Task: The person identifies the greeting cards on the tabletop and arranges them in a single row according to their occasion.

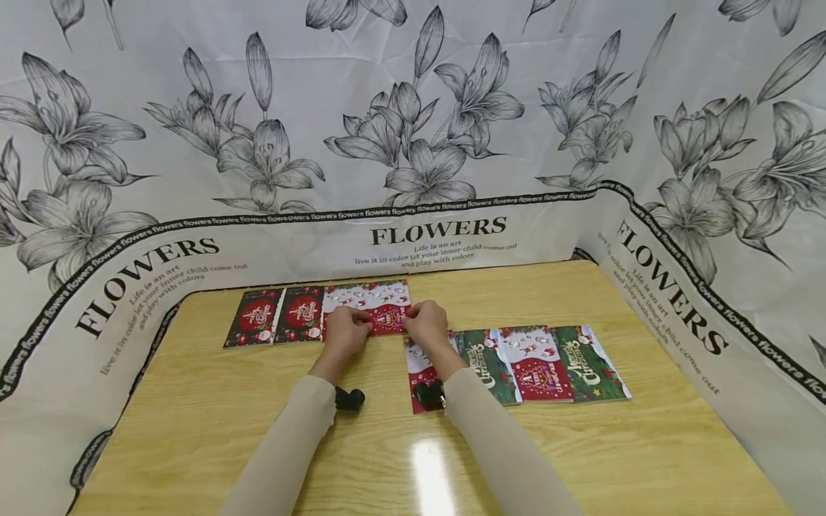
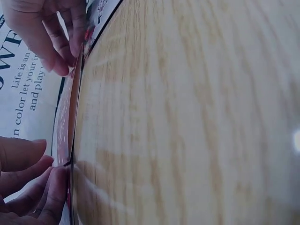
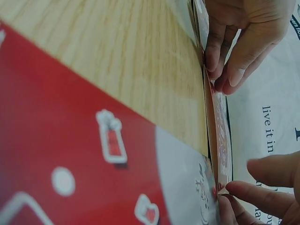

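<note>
Far row at its last card, near row left over

On the counter point(image 1: 361, 466), I have my left hand point(image 1: 348, 333) and right hand point(image 1: 428, 326) at the two sides of the end card point(image 1: 387, 319), a red-and-white one at the right end of the far row. My fingertips bend in at its edges; in the wrist views my thumbs stand apart from the fingers nearest them, so I cannot tell whether I pinch it or only press it square.

The rest of that row looks done to me: two dark cards point(image 1: 254, 317) lie side by side at the left, then another red-and-white card point(image 1: 335, 297), partly behind my left hand.

What seems left is the near row, to the right: the first card point(image 1: 419, 365), red and white and partly under my right forearm, then a green card point(image 1: 490, 365), a third card point(image 1: 535, 365), red and white, and a second green card point(image 1: 590, 362).
</note>
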{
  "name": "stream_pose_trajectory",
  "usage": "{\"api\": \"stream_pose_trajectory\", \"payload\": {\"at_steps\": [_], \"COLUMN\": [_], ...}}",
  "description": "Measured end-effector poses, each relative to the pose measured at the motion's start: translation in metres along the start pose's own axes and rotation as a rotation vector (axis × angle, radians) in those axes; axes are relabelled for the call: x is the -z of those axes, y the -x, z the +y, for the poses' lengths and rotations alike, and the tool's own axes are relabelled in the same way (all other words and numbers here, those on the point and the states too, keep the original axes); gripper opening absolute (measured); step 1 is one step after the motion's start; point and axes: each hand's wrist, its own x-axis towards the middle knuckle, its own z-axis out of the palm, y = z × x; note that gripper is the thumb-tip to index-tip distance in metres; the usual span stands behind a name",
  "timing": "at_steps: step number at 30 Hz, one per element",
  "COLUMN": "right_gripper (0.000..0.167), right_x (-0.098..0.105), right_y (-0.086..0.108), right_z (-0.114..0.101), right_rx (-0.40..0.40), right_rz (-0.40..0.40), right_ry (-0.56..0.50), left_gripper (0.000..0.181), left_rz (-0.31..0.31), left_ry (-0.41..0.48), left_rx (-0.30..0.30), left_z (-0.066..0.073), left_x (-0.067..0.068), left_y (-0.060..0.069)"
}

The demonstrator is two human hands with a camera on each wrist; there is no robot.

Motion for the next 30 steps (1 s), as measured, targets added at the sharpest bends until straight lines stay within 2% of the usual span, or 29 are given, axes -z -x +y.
{"api": "stream_pose_trajectory", "payload": {"at_steps": [5,11,15,21,27,30], "right_gripper": [0.02,0.02,0.02,0.023,0.022,0.023], "right_x": [0.0,0.003,0.007,0.02,0.037,0.045], "right_y": [0.001,0.003,0.006,0.017,0.028,0.032], "right_z": [-0.002,-0.001,-0.004,-0.01,-0.009,-0.005], "right_rx": [-0.006,0.008,0.022,0.043,0.097,0.13], "right_rz": [-0.012,-0.002,0.02,0.017,0.011,0.02], "right_ry": [-0.003,-0.029,-0.051,-0.088,-0.091,-0.058], "left_gripper": [0.015,0.014,0.015,0.015,0.015,0.014], "left_rz": [-0.003,0.011,0.037,0.044,0.003,-0.022], "left_ry": [0.003,0.004,0.046,0.103,0.113,0.129], "left_rx": [0.007,-0.029,-0.051,-0.065,-0.09,-0.102], "left_z": [0.0,0.002,0.006,0.013,0.02,0.024], "left_x": [0.001,0.001,0.002,0.003,0.004,0.004], "left_y": [0.0,0.003,0.005,0.017,0.033,0.04]}}
